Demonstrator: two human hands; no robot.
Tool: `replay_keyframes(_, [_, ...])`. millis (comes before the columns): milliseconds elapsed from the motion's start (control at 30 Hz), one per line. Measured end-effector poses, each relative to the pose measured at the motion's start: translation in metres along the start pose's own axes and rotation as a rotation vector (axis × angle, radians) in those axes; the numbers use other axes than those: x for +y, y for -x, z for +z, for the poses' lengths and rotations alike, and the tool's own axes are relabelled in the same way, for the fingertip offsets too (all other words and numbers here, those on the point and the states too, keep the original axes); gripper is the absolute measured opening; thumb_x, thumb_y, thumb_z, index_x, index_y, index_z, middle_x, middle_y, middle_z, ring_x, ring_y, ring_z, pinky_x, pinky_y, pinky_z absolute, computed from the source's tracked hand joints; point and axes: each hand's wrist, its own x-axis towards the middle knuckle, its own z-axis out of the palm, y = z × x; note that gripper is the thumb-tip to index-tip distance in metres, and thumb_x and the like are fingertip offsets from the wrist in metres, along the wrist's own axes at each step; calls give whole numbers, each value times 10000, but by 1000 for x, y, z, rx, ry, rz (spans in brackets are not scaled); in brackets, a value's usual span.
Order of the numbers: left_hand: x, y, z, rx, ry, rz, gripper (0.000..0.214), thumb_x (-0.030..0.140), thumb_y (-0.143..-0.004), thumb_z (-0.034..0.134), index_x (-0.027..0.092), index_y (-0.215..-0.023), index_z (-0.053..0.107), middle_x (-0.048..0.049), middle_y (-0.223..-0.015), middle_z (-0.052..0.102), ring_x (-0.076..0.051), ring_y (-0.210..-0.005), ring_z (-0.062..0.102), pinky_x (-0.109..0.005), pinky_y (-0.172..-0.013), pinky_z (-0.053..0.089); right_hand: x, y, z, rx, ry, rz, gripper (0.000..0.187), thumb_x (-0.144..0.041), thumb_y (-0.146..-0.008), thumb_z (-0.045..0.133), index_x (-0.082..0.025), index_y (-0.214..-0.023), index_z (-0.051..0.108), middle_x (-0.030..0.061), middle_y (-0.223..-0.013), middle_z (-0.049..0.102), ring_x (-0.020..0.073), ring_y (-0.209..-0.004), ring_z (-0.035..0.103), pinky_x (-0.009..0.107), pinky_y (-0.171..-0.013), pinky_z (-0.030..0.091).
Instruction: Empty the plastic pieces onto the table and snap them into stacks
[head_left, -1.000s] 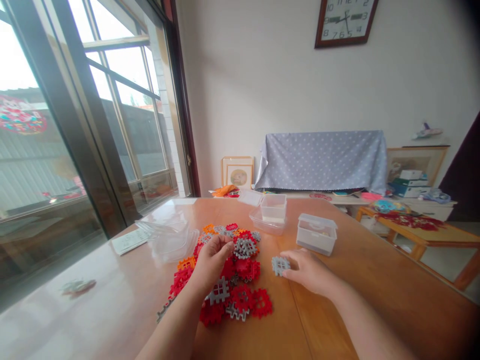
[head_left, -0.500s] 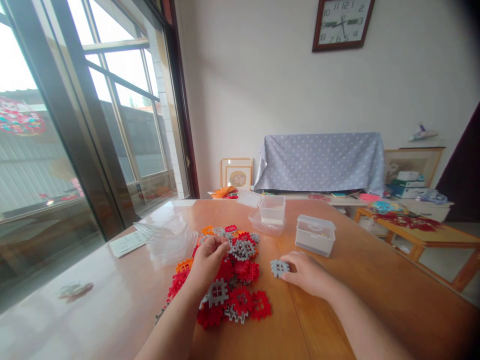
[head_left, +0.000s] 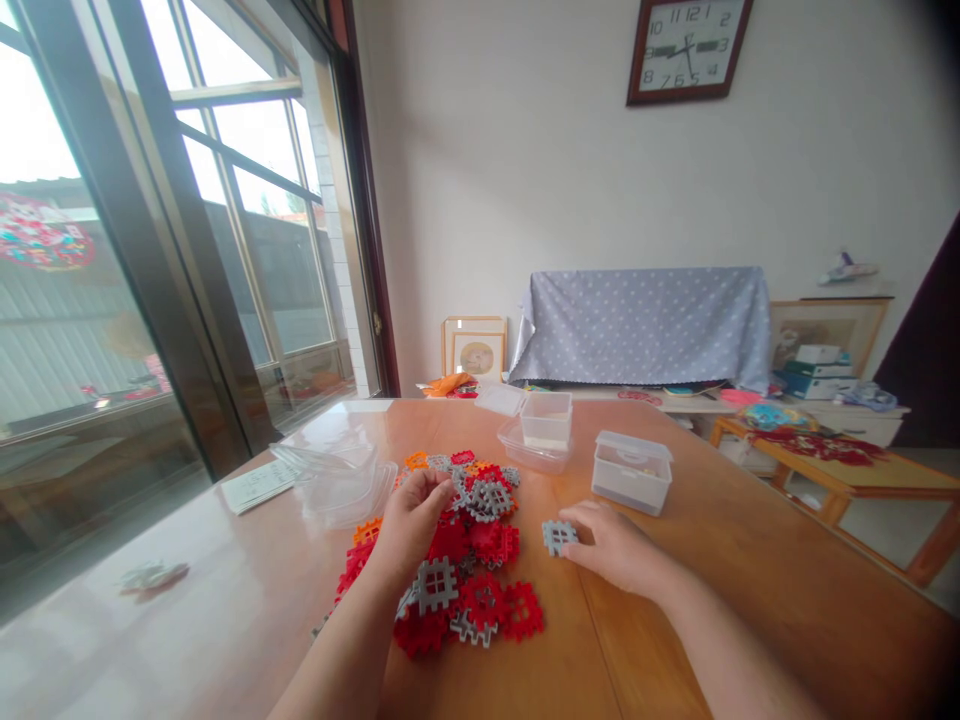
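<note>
The piled interlocking plastic tiles are red, grey and orange; the lone tile is light grey. The desk is orange-brown, the draped cloth grey-blue with whitish dots, the wall clock white, framed reddish-brown.

You have a grey, square, notched plastic piece between your right fingers, nearer the table's right edge than the red-grey-orange heap of notched plastic pieces.
</note>
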Motion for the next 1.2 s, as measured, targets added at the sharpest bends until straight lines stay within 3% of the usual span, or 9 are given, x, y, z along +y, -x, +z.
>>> replay_keyframes(167, [-8, -8, -16, 133, -116, -24, 300, 460, -828, 639, 174, -916, 643, -7, -757, 646, -148, -667, 556, -254, -625, 404, 17, -3, 8, 86, -34, 27, 408, -391, -871, 598, -216, -1229, 688, 110, -1238, 698, 294, -1170, 628, 415, -1021, 459])
replay_keyframes(300, [-16, -13, -33, 240, -441, -39, 210, 349, -845, 558, 184, -934, 652, -30, -795, 664, -182, -730, 595, -283, -666, 420, 36, -9, 20, 87, -105, 41, 398, -391, -880, 563, -223, -1218, 690, 96, -1227, 713, 284, -1154, 651, 399, -994, 492])
replay_keyframes(500, [-15, -5, -38, 77, -1002, -61, 239, 325, -769, 634, 258, -995, 672, -76, -1101, 686, -303, -1021, 591, -390, -836, 414, 50, -13, 28, 110, -149, 51, 407, -446, -910, 534, -239, -1231, 676, 87, -1261, 707, 277, -1180, 652, 389, -1005, 503])
replay_keyframes(600, [-14, -1, -35, 18, -1106, -41, 260, 338, -775, 632, 290, -1028, 669, -75, -1180, 661, -337, -1084, 560, -424, -863, 399, 48, -12, 29, 113, -152, 58, 402, -449, -908, 537, -241, -1221, 683, 87, -1252, 713, 276, -1174, 658, 388, -1002, 508])
replay_keyframes(767, [-13, 0, -36, 17, -1131, 6, 160, 286, -804, 604, 257, -949, 666, -85, -1111, 656, -297, -1026, 564, -376, -835, 388, 42, -12, 28, 120, -161, 52, 408, -467, -905, 548, -239, -1211, 693, 87, -1233, 723, 276, -1162, 665, 390, -990, 515])
replay_keyframes(967, [-15, -6, -39, 119, -956, 97, 69, 220, -758, 645, 237, -807, 690, -71, -979, 659, -257, -955, 573, -335, -821, 392, 35, -10, 25, 137, -177, 61, 413, -478, -908, 546, -233, -1205, 696, 92, -1235, 722, 279, -1161, 665, 400, -983, 519])
replay_keyframes(1033, [-15, -8, -37, 123, -704, 72, 22, 235, -746, 674, 221, -763, 675, -46, -849, 655, -217, -841, 588, -304, -761, 402, 31, -9, 24, 153, -184, 68, 412, -487, -915, 538, -238, -1204, 694, 93, -1215, 729, 282, -1137, 673, 415, -978, 522])
replay_keyframes(1200, [-8, -3, -17, 37, 84, -66, 289, 408, -728, 781, 189, -802, 607, 12, -659, 621, -122, -575, 534, -238, -583, 382, 8, -6, 20, 218, -200, 46, 389, -495, -936, 525, -250, -1187, 694, 94, -1170, 739, 279, -1085, 684, 438, -971, 528])
